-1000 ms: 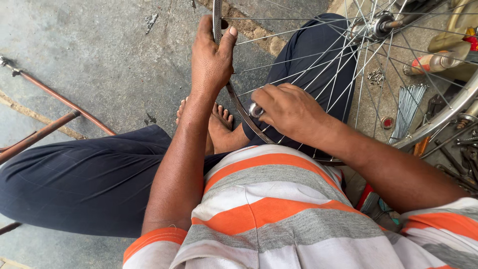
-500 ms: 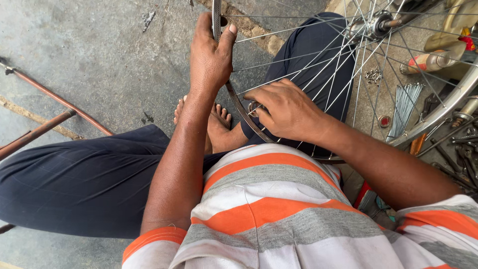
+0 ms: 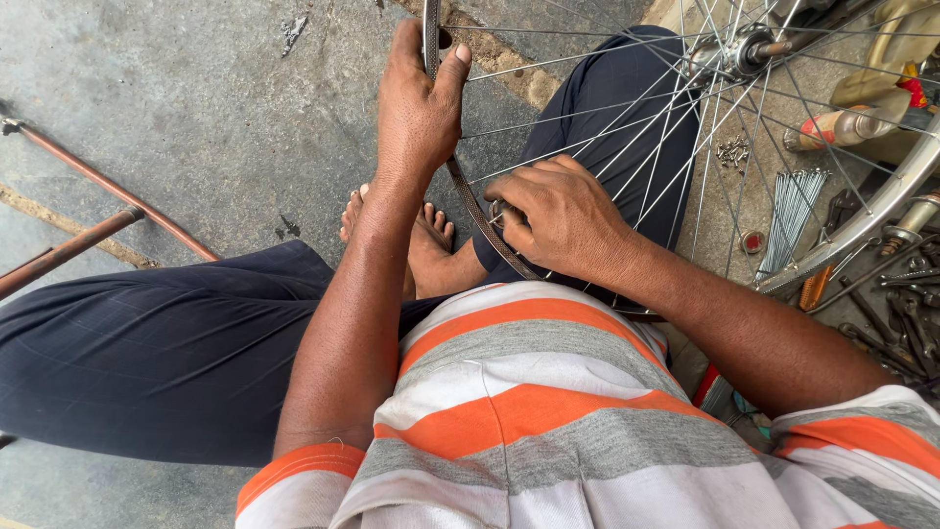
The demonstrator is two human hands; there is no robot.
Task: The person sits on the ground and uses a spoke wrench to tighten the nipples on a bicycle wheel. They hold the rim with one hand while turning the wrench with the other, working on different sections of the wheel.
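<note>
While gripping rim (image 3: 480, 211): left hand (image 3: 419, 108) outstretched

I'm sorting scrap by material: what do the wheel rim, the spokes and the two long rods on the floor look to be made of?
Wheel rim: bright polished metal, probably chromed steel or aluminium, judging by its shine. Spokes: thin silvery wire, likely steel. Rods: reddish-brown metal, coppery or rusted; can't tell which.

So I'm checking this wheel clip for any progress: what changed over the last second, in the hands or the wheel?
Hardly anything. The right hand shifted very slightly along the silver spoked bicycle wheel rim, its fingers working at the same spot on the rim. The left hand kept its grip on the rim higher up. The wheel, the crossed legs and the bundle of loose steel spokes on the ground stayed put.
</note>
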